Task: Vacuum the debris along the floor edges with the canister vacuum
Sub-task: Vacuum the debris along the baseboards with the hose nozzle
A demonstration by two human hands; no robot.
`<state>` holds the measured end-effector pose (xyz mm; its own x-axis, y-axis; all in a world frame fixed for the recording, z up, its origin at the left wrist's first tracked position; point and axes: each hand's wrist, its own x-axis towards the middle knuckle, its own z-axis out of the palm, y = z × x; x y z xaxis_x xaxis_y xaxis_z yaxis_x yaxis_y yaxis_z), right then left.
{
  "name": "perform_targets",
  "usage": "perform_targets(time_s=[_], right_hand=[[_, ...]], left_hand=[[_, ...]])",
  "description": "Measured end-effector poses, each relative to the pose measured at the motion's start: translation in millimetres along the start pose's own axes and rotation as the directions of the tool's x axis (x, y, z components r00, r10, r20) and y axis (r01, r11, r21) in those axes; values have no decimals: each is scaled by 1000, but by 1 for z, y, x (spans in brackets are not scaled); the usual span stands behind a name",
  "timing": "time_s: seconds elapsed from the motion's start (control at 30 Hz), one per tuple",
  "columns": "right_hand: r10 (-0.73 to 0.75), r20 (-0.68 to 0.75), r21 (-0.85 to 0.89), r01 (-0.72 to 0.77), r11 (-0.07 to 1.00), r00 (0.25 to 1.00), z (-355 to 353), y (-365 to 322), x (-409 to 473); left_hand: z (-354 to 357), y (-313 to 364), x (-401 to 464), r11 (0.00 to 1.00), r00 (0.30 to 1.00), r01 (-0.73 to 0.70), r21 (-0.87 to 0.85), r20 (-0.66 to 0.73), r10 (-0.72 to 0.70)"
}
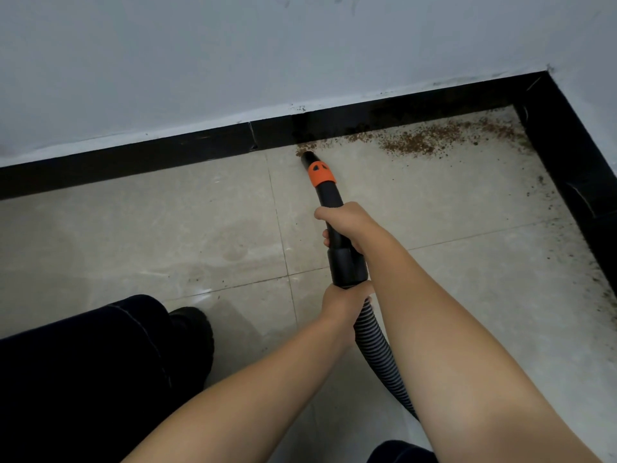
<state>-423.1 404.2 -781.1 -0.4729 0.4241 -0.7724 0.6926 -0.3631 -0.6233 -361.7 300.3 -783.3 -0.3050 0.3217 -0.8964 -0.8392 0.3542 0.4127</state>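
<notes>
A black vacuum wand (329, 192) with an orange collar (321, 173) points at the foot of the wall. Its nozzle tip (307, 157) touches the near end of a strip of brown debris (414, 142) that runs along the black skirting toward the corner. My right hand (347, 222) grips the wand's middle. My left hand (347, 304) grips where the black cuff (347, 265) meets the ribbed hose (377, 349), which trails back between my arms. The canister itself is out of view.
Black skirting (167, 155) lines the white wall (233, 61) and turns a corner at the right (564, 135). Dark specks lie along the right-hand edge (567, 228). My dark trouser leg and shoe (190, 329) are on the beige tiles at the lower left.
</notes>
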Motion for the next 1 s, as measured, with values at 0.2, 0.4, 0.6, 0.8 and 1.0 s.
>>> perform_targets(time_s=[0.2, 0.4, 0.6, 0.8, 1.0], right_hand=[[-4, -74, 86, 10, 996, 997, -7, -2, 6], [36, -183, 173, -4, 985, 982, -48, -5, 15], [52, -224, 178, -11, 984, 973, -72, -14, 26], [31, -190, 148, -3, 989, 981, -64, -21, 29], [0, -149, 101, 16, 995, 989, -41, -20, 24]], left_hand=[[-1, 8, 7, 995, 999, -49, 90, 8, 49], [27, 15, 20, 980, 997, -55, 191, 54, 46], [51, 27, 30, 974, 997, -48, 220, 75, 32], [48, 28, 35, 980, 997, -43, 196, 66, 31], [30, 23, 32, 989, 999, -44, 143, 27, 41]])
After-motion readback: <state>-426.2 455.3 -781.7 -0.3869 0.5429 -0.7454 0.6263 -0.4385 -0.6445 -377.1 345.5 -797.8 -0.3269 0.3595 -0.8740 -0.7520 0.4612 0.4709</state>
